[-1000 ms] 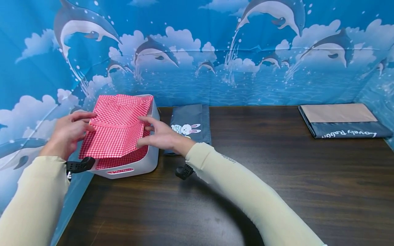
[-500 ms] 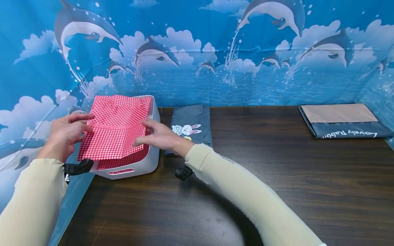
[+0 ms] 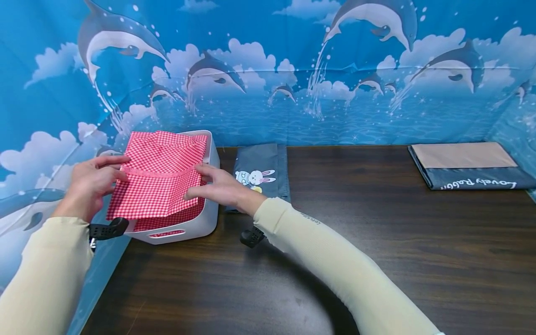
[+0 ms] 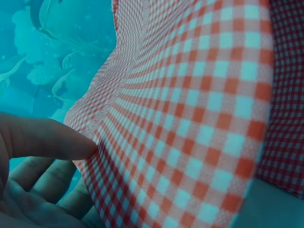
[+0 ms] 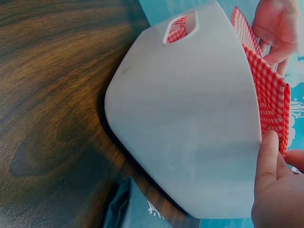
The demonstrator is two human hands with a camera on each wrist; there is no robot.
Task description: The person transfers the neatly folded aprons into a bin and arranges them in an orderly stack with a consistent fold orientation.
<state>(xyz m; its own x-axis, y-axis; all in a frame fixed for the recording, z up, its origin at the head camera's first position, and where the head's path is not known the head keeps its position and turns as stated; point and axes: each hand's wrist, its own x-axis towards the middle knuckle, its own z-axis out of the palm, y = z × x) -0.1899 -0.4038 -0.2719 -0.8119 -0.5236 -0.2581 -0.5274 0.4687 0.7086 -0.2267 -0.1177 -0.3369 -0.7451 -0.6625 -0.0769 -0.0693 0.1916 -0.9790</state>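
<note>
A red-and-white checked cloth point(image 3: 161, 156) with a seam band across it lies over a white plastic basket point(image 3: 206, 222). My left hand point(image 3: 93, 184) pinches its left edge; in the left wrist view the thumb point(image 4: 61, 140) lies on top with the fingers underneath. At the opposite edge my right hand point(image 3: 222, 188) holds the cloth by its fingertips, beside the basket's right rim. More of the same checked fabric point(image 3: 167, 219) shows inside the basket below the raised front flap. The basket wall point(image 5: 185, 109) fills much of the right wrist view.
A folded dark cloth point(image 3: 259, 163) with a rabbit print lies right of the basket. Another folded dark piece point(image 3: 477, 177), with a tan panel and lettering, sits at the far right of the wooden table point(image 3: 356, 223). A dolphin-print backdrop point(image 3: 259, 107) rises behind.
Both hands shift the cloth slightly left at first, then stay nearly still. The right fingertips have moved a little along the right edge. Basket and folded pieces stay put.
</note>
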